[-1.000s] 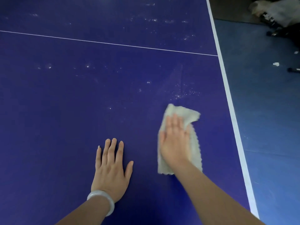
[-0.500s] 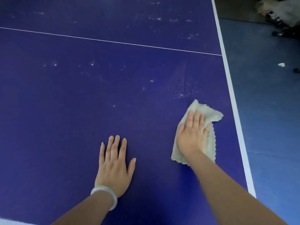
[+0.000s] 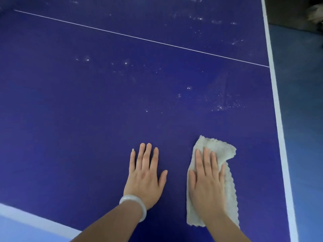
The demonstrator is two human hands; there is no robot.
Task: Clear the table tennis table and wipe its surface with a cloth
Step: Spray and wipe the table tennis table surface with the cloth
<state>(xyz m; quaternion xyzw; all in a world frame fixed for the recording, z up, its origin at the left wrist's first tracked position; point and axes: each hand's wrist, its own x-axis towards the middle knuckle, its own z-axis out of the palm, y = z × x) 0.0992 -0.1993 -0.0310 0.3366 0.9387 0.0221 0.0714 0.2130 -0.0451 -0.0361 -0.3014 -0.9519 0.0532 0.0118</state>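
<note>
The dark blue table tennis table (image 3: 87, 105) fills most of the view, with a thin white centre line across it. A pale, folded cloth (image 3: 225, 151) lies on the surface near the right edge. My right hand (image 3: 208, 180) presses flat on the cloth with straight fingers. My left hand (image 3: 145, 173), with a pale bangle at the wrist, rests flat on the bare surface just left of the cloth. White specks and smears dot the surface beyond both hands.
A white border line (image 3: 277, 119) marks the table's right edge, with blue floor (image 3: 304, 102) beyond it. A second white border (image 3: 35, 219) shows at the near-left corner. A blurred object (image 3: 316, 13) lies on the floor at the top right.
My right hand has drawn the cloth back toward me and leftward, away from the right edge. The view has shifted so the near-left table edge shows. My left hand stays flat in place.
</note>
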